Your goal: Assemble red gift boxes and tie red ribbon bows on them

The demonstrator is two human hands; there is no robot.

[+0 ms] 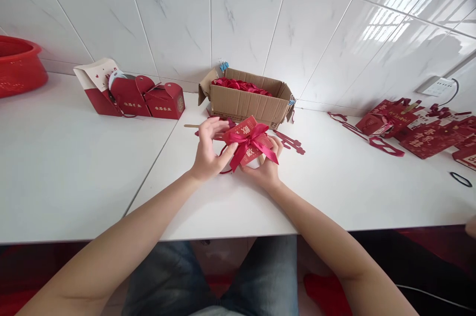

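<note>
A small red gift box (250, 143) with gold characters and a red ribbon bow (248, 141) sits between my hands over the white table (74, 167). My left hand (208, 151) grips its left side, thumb pressed near the bow, fingers curled above. From the right and below, my right hand (267, 166) cups the box, its fingers partly hidden behind the bow's tails. A cardboard carton (245, 100) holding red ribbons stands just behind the box.
Finished red boxes (147, 96) and a cream paper bag stand at the back left, with a red basin (18, 65) at the far left. More red boxes and cut-outs (412, 130) lie at the right. A black ring (460, 179) lies near the right edge.
</note>
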